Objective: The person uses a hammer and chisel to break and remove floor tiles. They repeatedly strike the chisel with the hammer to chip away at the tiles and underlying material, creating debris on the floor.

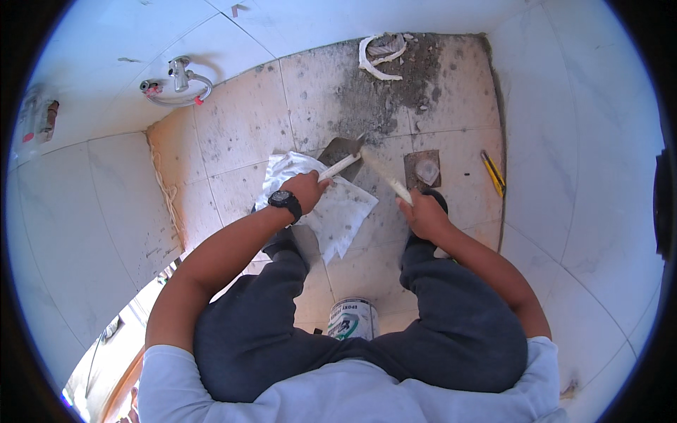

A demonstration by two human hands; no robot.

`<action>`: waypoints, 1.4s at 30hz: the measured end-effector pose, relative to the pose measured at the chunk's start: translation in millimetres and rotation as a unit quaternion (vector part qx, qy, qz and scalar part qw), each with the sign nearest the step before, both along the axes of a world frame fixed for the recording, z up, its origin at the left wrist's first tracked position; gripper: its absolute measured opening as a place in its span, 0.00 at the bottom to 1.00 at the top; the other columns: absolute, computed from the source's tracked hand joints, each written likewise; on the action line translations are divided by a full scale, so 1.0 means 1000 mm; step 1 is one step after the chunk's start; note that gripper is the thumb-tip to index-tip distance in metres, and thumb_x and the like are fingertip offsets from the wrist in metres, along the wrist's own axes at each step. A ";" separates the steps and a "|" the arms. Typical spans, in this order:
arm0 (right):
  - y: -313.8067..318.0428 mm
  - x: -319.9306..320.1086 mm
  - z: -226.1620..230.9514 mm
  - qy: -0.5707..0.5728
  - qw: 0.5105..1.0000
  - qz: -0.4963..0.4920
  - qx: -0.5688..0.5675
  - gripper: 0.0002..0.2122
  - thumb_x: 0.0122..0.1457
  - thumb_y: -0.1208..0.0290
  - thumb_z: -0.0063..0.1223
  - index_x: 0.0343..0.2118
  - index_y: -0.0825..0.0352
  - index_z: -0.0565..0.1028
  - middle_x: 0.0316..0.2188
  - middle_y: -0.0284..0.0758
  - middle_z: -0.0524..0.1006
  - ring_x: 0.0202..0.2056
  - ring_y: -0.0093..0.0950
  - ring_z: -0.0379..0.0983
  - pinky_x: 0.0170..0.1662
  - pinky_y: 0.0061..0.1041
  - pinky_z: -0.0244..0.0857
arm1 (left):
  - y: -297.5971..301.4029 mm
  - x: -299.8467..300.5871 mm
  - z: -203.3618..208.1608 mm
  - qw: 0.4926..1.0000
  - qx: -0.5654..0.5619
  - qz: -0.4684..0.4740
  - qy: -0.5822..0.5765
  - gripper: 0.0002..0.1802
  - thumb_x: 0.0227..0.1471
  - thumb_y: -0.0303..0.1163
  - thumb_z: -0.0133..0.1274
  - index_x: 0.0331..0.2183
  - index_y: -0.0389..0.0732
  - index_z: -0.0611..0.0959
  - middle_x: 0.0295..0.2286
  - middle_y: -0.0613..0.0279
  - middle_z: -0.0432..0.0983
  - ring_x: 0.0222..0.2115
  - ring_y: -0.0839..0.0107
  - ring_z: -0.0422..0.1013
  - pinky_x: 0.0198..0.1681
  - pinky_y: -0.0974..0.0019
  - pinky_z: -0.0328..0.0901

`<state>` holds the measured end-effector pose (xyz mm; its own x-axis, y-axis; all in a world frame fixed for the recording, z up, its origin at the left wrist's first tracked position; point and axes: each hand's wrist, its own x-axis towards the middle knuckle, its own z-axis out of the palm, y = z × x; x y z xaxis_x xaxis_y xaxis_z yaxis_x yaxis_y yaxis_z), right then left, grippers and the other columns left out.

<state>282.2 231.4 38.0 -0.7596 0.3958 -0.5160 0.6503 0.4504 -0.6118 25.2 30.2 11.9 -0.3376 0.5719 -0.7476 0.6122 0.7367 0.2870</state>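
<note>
The beige tiled floor (247, 120) filled the centre of the frame, with a grey mortar patch (384, 92) at upper centre. The left hand (305, 189) was closed around the white handle of a grey steel trowel (340, 150). The right hand (422, 213) gripped a pale-bristled brush (384, 173), its bristles beside the blade. Judged step: brushing the trowel clean; this calls for steady strokes along the blade.
</note>
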 end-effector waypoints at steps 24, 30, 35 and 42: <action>0.012 -0.037 0.032 0.038 0.998 -0.028 -0.039 0.20 0.69 0.56 0.51 0.31 0.74 0.71 0.21 0.54 0.75 0.26 0.53 0.76 0.30 0.45 0.68 | -0.011 -0.004 -0.027 0.994 0.035 0.096 -0.045 0.41 0.67 0.61 0.36 0.30 0.29 0.83 0.28 0.36 0.79 0.32 0.40 0.77 0.40 0.44 0.69; 0.014 -0.053 0.018 -0.049 0.996 0.068 0.012 0.22 0.69 0.55 0.49 0.32 0.74 0.72 0.25 0.57 0.77 0.30 0.58 0.76 0.34 0.51 0.68 | -0.012 -0.006 -0.028 0.994 0.053 0.087 -0.034 0.41 0.67 0.61 0.37 0.31 0.28 0.83 0.28 0.35 0.80 0.33 0.40 0.77 0.40 0.44 0.70; 0.009 -0.052 0.019 -0.005 1.000 0.011 0.005 0.22 0.69 0.54 0.49 0.34 0.75 0.73 0.26 0.57 0.78 0.32 0.58 0.77 0.36 0.52 0.69 | -0.010 -0.011 -0.028 0.995 0.044 0.081 -0.049 0.41 0.67 0.60 0.38 0.34 0.28 0.84 0.31 0.35 0.80 0.35 0.40 0.77 0.43 0.44 0.69; 0.009 -0.051 0.023 -0.057 0.998 0.037 0.003 0.21 0.69 0.54 0.48 0.34 0.74 0.73 0.26 0.57 0.78 0.32 0.59 0.76 0.36 0.50 0.70 | -0.007 -0.011 -0.030 0.997 0.044 0.066 -0.023 0.41 0.67 0.60 0.39 0.34 0.27 0.84 0.30 0.35 0.80 0.34 0.39 0.77 0.42 0.44 0.70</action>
<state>230.8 240.3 60.8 -0.7233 0.3444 -0.5985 0.6806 0.5020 -0.5336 14.4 23.3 -18.0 -0.3802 0.5889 -0.7132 0.4965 0.7805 0.3798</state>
